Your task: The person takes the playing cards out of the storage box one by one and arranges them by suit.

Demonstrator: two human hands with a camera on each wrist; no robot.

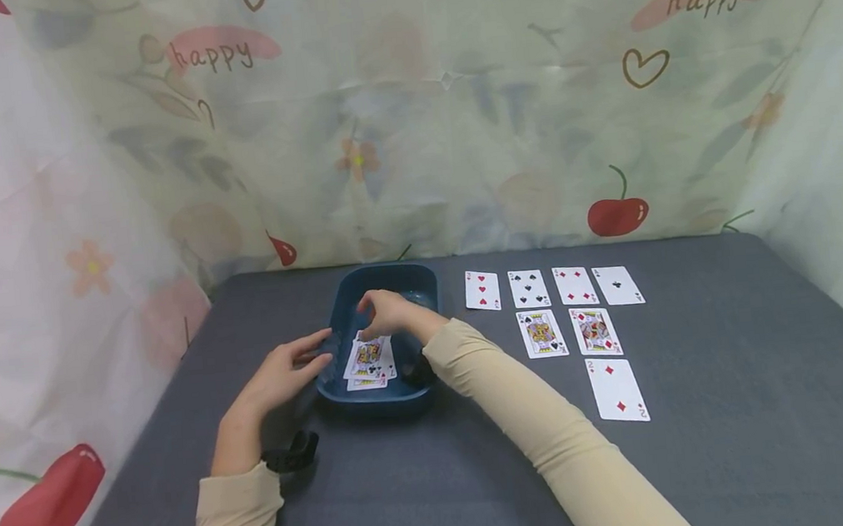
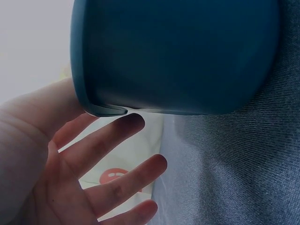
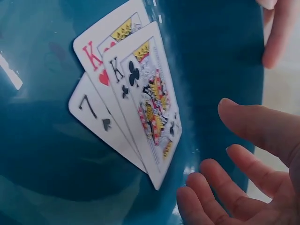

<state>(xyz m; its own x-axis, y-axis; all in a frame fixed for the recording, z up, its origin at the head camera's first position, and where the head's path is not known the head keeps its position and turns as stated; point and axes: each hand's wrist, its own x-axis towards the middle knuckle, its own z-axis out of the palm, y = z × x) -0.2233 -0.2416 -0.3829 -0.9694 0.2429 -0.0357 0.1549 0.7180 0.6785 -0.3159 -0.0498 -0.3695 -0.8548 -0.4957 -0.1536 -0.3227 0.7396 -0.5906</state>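
A dark blue plastic tray contains a few overlapping playing cards. On top is the king of clubs, overlapping the king of hearts and the seven of spades. My right hand hovers inside the tray just beyond these cards. In the right wrist view its thumb stands apart from loosely bent fingers, with nothing between them. At the tray's left side is my left hand, thumb and index finger at the rim. The left wrist view shows its other fingers spread outside the wall.
Right of the tray, face-up cards lie in rows: the three of hearts, a spade card, the four of diamonds and ace of clubs; below them two kings, then the two of diamonds. A patterned curtain borders the grey table.
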